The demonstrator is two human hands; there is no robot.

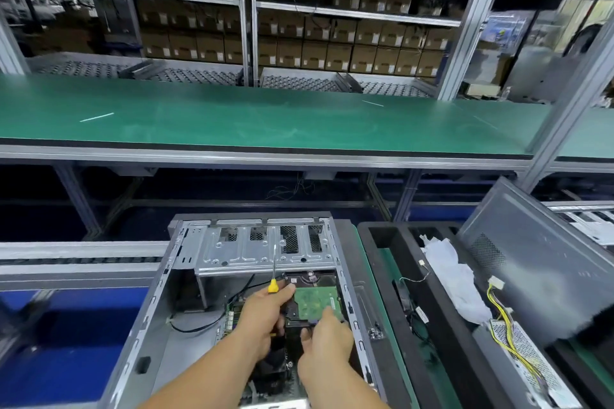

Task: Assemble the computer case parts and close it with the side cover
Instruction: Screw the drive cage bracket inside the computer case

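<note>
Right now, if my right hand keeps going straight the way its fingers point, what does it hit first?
The right hand points up and forward onto the hard drive; its fingers already seem to touch it. Beyond lies the metal drive cage, though depth is unclear.

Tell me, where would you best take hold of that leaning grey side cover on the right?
Probably by its upper edge, reaching from above: the side cover leans tilted with that edge free, while its lower part sits behind the power supply and white bag.
</note>
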